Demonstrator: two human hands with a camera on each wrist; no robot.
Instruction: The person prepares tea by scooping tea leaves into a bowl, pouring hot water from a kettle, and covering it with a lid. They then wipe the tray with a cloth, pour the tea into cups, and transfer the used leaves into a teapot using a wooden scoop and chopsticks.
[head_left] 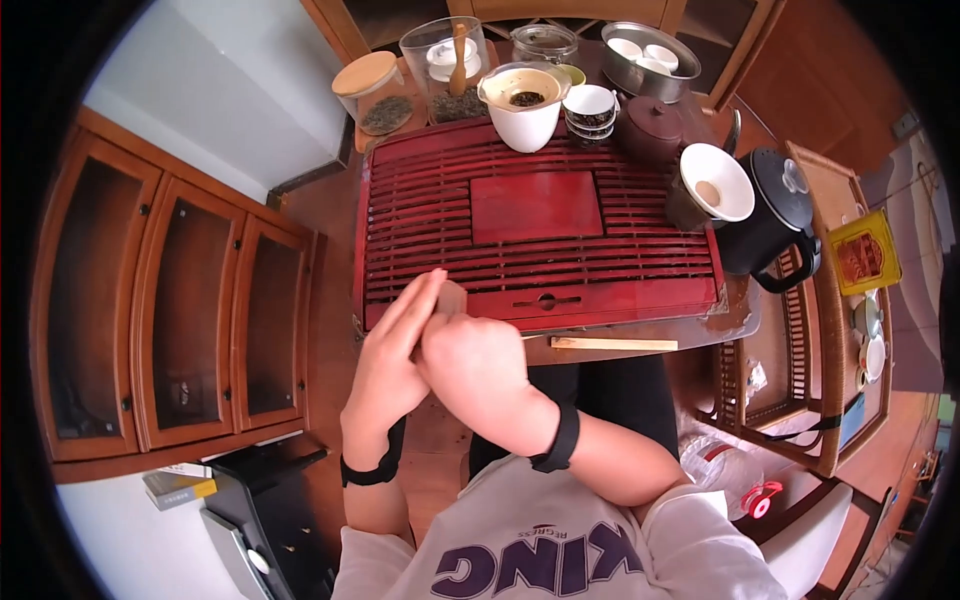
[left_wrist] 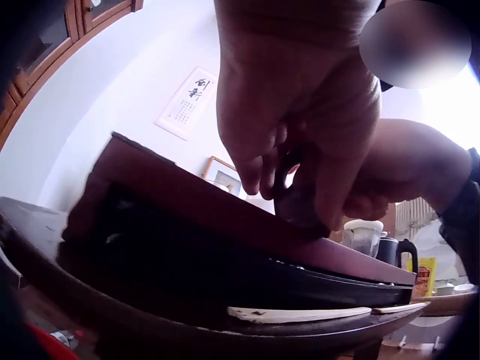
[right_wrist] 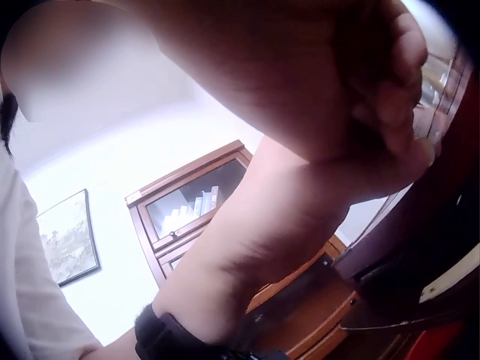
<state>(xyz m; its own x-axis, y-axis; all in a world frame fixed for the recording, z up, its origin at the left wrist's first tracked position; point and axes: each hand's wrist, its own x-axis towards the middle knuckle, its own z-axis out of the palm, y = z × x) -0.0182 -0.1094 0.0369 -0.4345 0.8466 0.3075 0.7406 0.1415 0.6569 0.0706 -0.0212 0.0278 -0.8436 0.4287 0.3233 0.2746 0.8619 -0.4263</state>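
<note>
My left hand [head_left: 388,362] and right hand [head_left: 474,368] meet at the near left edge of the red slatted tea tray [head_left: 535,205]. Straight and close together, the left fingers point up in the head view. The right hand is curled against their inner side and looks blurred. Between the hands, the left wrist view shows a dark shape [left_wrist: 298,206] in shadow; I cannot tell what it is. Curled fingers [right_wrist: 405,49] of the right hand appear in the right wrist view, close above the left hand [right_wrist: 382,169].
Along the tray's back stand a white lidless cup with a strainer [head_left: 525,120], stacked small cups [head_left: 590,105] and a brown teapot [head_left: 652,128]. A white funnel strainer [head_left: 722,180] and black kettle [head_left: 770,215] stand right. A pale wooden strip [head_left: 613,345] lies at the near table edge.
</note>
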